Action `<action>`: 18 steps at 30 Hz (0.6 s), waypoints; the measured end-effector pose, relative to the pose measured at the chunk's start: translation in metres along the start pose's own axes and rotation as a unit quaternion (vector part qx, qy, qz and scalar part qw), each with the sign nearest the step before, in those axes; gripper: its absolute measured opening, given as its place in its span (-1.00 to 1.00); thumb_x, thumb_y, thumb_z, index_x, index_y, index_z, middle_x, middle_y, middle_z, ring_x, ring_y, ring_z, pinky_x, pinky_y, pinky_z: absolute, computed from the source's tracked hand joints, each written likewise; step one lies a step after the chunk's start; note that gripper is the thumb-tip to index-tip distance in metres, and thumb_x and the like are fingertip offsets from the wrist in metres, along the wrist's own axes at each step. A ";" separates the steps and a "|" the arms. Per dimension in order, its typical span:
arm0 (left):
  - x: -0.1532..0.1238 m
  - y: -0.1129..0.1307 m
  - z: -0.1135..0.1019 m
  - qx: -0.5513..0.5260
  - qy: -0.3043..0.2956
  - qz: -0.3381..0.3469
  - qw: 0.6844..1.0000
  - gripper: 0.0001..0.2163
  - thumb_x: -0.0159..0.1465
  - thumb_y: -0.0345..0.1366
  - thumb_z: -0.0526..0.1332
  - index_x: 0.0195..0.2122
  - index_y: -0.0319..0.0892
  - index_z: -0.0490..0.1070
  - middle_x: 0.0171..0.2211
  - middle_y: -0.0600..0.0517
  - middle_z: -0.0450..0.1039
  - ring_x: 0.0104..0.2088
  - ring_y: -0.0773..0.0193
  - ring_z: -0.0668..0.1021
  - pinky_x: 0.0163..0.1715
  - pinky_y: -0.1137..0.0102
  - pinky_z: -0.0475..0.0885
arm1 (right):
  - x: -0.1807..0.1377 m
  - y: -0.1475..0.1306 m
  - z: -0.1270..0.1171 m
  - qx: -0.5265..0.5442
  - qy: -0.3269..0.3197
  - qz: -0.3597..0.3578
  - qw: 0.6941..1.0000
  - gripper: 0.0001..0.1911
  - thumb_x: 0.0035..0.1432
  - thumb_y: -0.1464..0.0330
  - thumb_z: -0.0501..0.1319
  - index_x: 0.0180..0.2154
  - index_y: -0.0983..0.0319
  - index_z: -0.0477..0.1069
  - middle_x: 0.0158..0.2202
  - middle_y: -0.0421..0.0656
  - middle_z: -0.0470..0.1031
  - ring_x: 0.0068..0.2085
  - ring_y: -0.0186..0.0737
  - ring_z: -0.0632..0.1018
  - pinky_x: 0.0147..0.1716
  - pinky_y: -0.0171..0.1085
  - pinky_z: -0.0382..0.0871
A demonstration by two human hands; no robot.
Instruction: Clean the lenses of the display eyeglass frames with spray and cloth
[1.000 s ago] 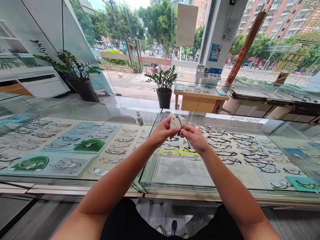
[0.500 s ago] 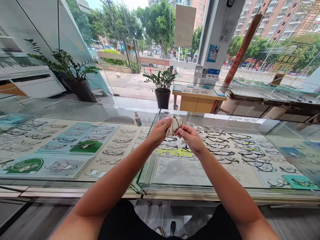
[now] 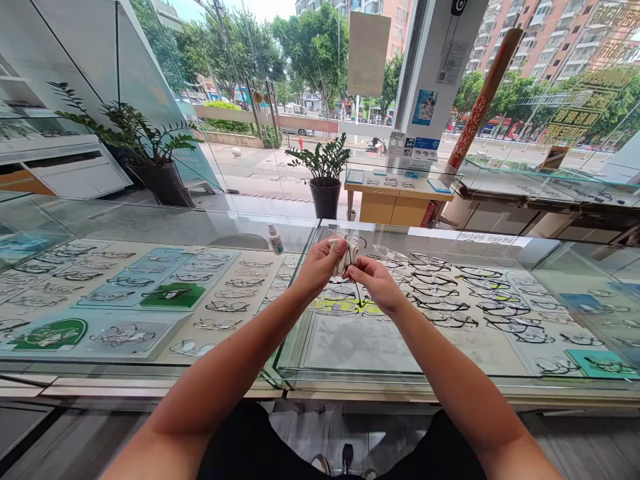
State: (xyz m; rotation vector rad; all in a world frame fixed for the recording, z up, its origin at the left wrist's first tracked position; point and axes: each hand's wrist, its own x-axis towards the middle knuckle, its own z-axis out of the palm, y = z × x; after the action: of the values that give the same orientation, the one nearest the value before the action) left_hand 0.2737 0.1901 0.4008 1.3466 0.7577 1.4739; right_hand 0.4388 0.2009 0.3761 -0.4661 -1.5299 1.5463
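Observation:
My left hand (image 3: 319, 265) is closed, its thumb pressing a cream-coloured cloth (image 3: 353, 251) that is folded over part of a pair of eyeglasses. One thin dark temple arm (image 3: 359, 293) of the eyeglasses hangs below the cloth. My right hand (image 3: 374, 280) pinches the eyeglasses at the cloth's lower right edge. The lenses are mostly hidden by cloth and fingers. Both hands are above the glass counter (image 3: 360, 347), where rows of eyeglasses show through the top. A small white spray bottle (image 3: 275, 239) stands upright on the counter, left of my left hand.
More eyeglass frames (image 3: 227, 307) lie in the left section of the display case. Beyond the counter stand a potted plant (image 3: 325, 193) and a low wooden table (image 3: 400, 207). Another potted plant (image 3: 160, 180) is at the left, with large windows behind.
The cloth and eyeglasses have tilted and shifted slightly left and down between my hands. My right hand has moved a little left, closer to my left hand.

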 end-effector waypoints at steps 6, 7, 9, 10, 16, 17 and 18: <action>0.006 -0.001 -0.003 -0.027 0.044 -0.019 0.998 -0.37 0.17 0.37 0.46 -0.37 -0.21 0.50 -0.52 0.03 0.52 -0.56 0.34 0.48 -0.53 0.42 0.38 | 0.000 -0.005 -0.002 0.003 0.027 -0.015 1.000 -0.50 0.11 -0.13 0.51 -0.35 0.14 0.53 -0.32 -0.18 0.57 -0.26 -0.20 0.42 -0.15 -0.17 0.33; 0.008 -0.001 -0.005 -0.036 0.059 -0.022 0.997 -0.36 0.12 0.36 0.49 -0.35 -0.22 0.52 -0.50 0.03 0.53 -0.53 0.33 0.50 -0.50 0.42 0.42 | 0.001 -0.007 -0.004 0.018 0.035 -0.013 0.999 -0.50 0.10 -0.13 0.53 -0.36 0.14 0.53 -0.32 -0.18 0.57 -0.27 -0.21 0.41 -0.16 -0.17 0.33; 0.012 -0.002 -0.009 -0.046 0.090 -0.033 0.994 -0.34 0.03 0.36 0.55 -0.32 -0.22 0.53 -0.49 0.04 0.53 -0.50 0.31 0.51 -0.47 0.42 0.46 | 0.001 -0.013 -0.010 0.057 0.054 -0.012 0.997 -0.51 0.07 -0.10 0.56 -0.36 0.14 0.53 -0.31 -0.18 0.57 -0.26 -0.21 0.42 -0.18 -0.19 0.33; 0.014 -0.002 -0.011 -0.047 0.102 -0.040 0.993 -0.33 0.00 0.36 0.56 -0.32 -0.21 0.53 -0.49 0.05 0.52 -0.49 0.32 0.51 -0.47 0.42 0.47 | 0.001 -0.017 -0.013 0.075 0.063 -0.012 0.995 -0.53 0.06 -0.07 0.58 -0.36 0.13 0.53 -0.31 -0.18 0.57 -0.25 -0.22 0.42 -0.18 -0.20 0.33; 0.015 -0.004 -0.018 0.025 0.071 -0.037 0.996 -0.36 0.08 0.37 0.51 -0.32 -0.19 0.51 -0.48 0.08 0.46 -0.49 0.34 0.44 -0.46 0.44 0.40 | 0.002 -0.029 -0.025 0.118 0.100 -0.020 0.988 -0.54 0.01 -0.02 0.62 -0.35 0.13 0.54 -0.30 -0.20 0.58 -0.28 -0.26 0.42 -0.23 -0.24 0.35; 0.015 -0.004 -0.018 0.056 0.048 -0.033 0.997 -0.37 0.13 0.37 0.46 -0.33 -0.19 0.50 -0.48 0.09 0.42 -0.50 0.35 0.41 -0.49 0.44 0.35 | 0.003 -0.029 -0.027 0.118 0.103 -0.022 0.987 -0.54 0.01 -0.02 0.62 -0.35 0.13 0.53 -0.30 -0.20 0.58 -0.29 -0.26 0.42 -0.24 -0.24 0.35; 0.013 -0.003 -0.019 0.086 0.023 -0.033 0.996 -0.38 0.18 0.37 0.42 -0.34 -0.19 0.49 -0.50 0.10 0.38 -0.52 0.36 0.37 -0.52 0.45 0.30 | 0.003 -0.029 -0.029 0.116 0.106 -0.024 0.987 -0.55 0.03 -0.02 0.60 -0.34 0.13 0.52 -0.30 -0.20 0.58 -0.30 -0.26 0.41 -0.24 -0.23 0.36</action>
State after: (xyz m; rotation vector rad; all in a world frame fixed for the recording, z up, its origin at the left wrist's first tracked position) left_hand 0.2573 0.2066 0.3992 1.4048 0.9675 1.4170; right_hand 0.4691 0.2164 0.3995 -0.4406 -1.1748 1.5609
